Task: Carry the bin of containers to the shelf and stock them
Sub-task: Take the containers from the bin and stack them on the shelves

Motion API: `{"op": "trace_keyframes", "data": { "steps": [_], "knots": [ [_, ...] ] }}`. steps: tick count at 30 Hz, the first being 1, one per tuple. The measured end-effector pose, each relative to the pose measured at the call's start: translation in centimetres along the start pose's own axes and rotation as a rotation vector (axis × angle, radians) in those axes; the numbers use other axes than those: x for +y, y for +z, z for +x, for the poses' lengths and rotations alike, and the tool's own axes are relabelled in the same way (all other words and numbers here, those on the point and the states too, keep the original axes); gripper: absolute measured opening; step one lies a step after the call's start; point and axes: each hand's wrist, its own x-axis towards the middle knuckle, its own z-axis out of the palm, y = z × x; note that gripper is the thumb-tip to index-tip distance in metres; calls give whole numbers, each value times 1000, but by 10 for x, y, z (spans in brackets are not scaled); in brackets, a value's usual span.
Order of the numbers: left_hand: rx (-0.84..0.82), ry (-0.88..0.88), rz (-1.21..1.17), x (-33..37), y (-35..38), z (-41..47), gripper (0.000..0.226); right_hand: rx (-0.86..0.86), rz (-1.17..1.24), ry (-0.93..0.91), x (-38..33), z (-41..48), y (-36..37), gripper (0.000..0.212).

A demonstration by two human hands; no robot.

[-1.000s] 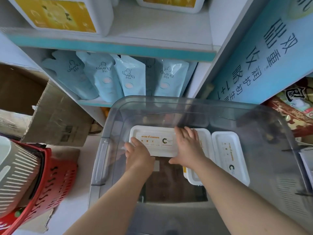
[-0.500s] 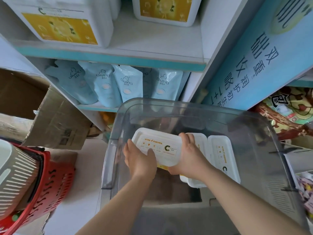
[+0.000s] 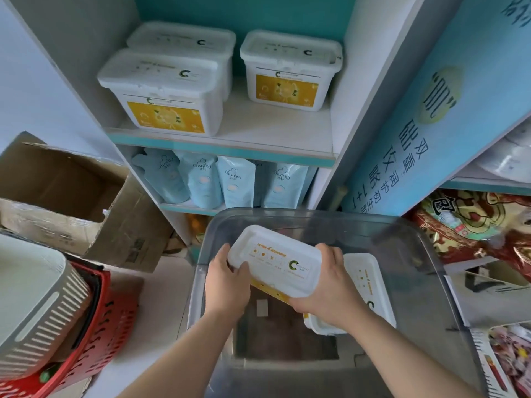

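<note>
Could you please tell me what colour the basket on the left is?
The basket is red; the head view shows it.

container (image 3: 274, 261) above bin (image 3: 425, 254), between both hands | second container (image 3: 370, 285) in bin, right | shelf (image 3: 258, 130) behind

Between the fingers (image 3: 332, 254) the tub (image 3: 275, 255) is white with a yellow band, the bin (image 3: 413, 262) around them smoky clear, the pouches (image 3: 237, 182) beyond them pale blue, the slotted basket (image 3: 115, 326) left of them red.
</note>
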Motion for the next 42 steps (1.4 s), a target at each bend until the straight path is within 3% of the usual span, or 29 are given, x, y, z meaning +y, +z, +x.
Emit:
{"op": "trace_keyframes", "data": {
  "steps": [3, 5, 9, 13, 15, 19, 25, 31, 37, 42],
  "knots": [
    [-14, -29, -18, 4, -5, -1, 46, 2, -7, -8, -2, -2, -1, 83],
    [2, -30, -38, 4, -8, 0, 56, -3, -11, -10, -3, -2, 1, 83],
    [9, -36, -16, 1, -13, 6, 30, -5, 21, 13, -6, -1, 9, 88],
    [35, -29, -17, 0, -17, 14, 33, -9, 47, 17, -11, 3, 17, 90],
    [60, -45, -2, -4, -20, 21, 20, -4, 55, 12, -15, 5, 20, 92],
    [112, -41, 11, -7, -32, 39, 38, 2, 74, -13, -25, 9, 27, 92],
    [83, 11, 73, -5, -42, 47, 26, 34, 87, -24, -30, 13, 27, 89],
    [16, 23, 76, 4, -39, 36, 46, 60, 63, -26, -27, 7, 8, 88],
    [88, 146, 13, 34, -38, 24, 32, 135, 55, -49, -34, -6, -26, 93],
    [191, 273, -159, 89, -55, 12, 28, 309, 129, -161, -65, -16, -69, 90]
  ]
}}
